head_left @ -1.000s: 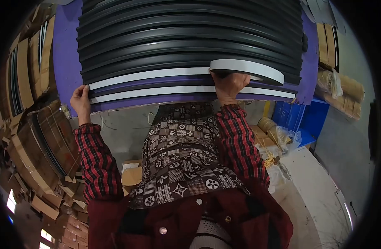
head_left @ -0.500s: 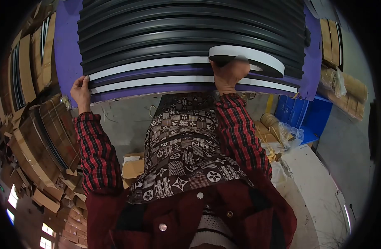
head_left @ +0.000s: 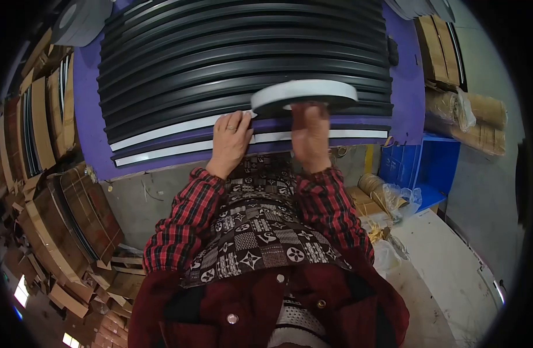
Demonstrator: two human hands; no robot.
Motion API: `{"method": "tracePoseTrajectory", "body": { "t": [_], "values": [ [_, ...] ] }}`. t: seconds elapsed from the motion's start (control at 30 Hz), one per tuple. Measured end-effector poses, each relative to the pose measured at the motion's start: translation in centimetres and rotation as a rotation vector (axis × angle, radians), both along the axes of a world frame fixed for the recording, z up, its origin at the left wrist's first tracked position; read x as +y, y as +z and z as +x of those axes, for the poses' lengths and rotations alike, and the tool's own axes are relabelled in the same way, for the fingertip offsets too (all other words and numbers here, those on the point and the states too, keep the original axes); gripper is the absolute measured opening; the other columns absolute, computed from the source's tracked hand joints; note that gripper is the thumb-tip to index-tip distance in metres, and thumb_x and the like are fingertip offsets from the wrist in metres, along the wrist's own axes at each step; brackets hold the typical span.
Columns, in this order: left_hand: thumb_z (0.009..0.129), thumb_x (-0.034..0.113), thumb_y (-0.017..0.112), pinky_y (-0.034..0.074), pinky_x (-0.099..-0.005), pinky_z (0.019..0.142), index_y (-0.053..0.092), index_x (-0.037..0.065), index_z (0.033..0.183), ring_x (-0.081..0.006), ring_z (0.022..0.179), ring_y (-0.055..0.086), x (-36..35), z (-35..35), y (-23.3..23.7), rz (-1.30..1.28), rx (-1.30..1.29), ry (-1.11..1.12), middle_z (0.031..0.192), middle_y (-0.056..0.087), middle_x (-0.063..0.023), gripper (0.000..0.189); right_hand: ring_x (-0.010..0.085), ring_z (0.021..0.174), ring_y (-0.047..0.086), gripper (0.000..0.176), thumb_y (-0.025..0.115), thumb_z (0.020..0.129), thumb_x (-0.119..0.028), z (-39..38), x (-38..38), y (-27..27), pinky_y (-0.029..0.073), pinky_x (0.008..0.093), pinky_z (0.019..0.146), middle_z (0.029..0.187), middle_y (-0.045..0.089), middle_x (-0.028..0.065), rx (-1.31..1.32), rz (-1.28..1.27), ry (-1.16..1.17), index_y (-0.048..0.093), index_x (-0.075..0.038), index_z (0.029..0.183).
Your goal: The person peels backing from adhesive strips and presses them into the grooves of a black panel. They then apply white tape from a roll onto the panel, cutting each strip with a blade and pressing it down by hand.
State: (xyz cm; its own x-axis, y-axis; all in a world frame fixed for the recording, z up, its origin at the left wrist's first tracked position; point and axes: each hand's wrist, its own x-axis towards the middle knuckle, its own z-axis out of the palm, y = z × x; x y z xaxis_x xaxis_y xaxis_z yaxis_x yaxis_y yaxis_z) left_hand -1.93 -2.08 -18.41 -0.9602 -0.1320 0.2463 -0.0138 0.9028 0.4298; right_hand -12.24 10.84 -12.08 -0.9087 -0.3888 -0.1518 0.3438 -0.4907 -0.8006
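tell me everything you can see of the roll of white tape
The roll of tape is a wide, flat ring with a smooth white outer face, perhaps backing paper, and a dark underside. Its center is mostly hidden. The right hand, blurred, holds it from below, slightly tilted, over the black strips. Its left end is by the fingers of the left hand, at the end of a white band.

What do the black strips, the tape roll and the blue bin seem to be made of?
Black strips: probably plastic or rubber, smooth and satin, from the soft highlights along their ridges.
Tape roll: matte white face, perhaps paper backing; the dark side could be foam or adhesive.
Blue bin: likely rigid plastic, given its flat, evenly coloured walls.
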Motion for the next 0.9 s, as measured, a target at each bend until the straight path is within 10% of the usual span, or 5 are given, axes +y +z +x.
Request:
{"method": "tracePoseTrajectory", "body": {
  "t": [0.03,0.23,0.43,0.9],
  "values": [
    [0.072,0.014,0.057,0.033,-0.0375,0.085,0.049,0.003,0.104,-0.0247,0.097,0.042,0.2,-0.1,0.4,-0.037,-0.037,0.005,0.102,0.044,-0.0101,0.035,0.0241,0.107,0.044,0.043,0.056,0.079,-0.031,-1.6,1.9,1.0,0.033,0.0313,0.094,0.108,0.050,0.0097,-0.054,-0.250,-0.102,0.045,-0.004,0.110],
    [0.075,0.011,0.053,0.034,-0.0371,0.086,0.046,0.006,0.113,-0.0298,0.098,0.040,0.9,-0.3,1.1,-0.101,-0.237,0.006,0.108,0.041,-0.0131,0.040,0.0199,0.091,0.051,0.033,0.059,0.075,-0.010,-14.0,22.3,1.6,0.041,0.0308,0.083,0.097,0.051,0.0084,0.021,0.076,-0.799,0.045,-0.001,0.103],
    [0.081,0.012,0.047,0.032,-0.0371,0.090,0.041,0.011,0.120,-0.0299,0.105,0.036,0.9,-0.1,0.9,-0.185,-0.397,0.019,0.113,0.038,-0.0131,0.039,0.0329,0.082,0.049,0.064,0.073,0.054,-0.031,-18.2,28.2,-4.7,0.034,0.0443,0.079,0.085,0.051,0.0220,0.625,1.804,-0.598,0.044,0.011,0.093],
    [0.074,0.008,0.055,0.036,-0.0366,0.083,0.044,0.007,0.118,-0.0278,0.096,0.043,2.0,-1.3,2.1,-0.335,-0.389,0.012,0.107,0.042,-0.0122,0.045,0.0288,0.090,0.044,0.065,0.073,0.053,-0.023,-19.1,27.8,-8.0,0.027,0.0401,0.088,0.094,0.047,0.0139,1.053,1.865,-0.366,0.041,0.003,0.103]
  ]
}}
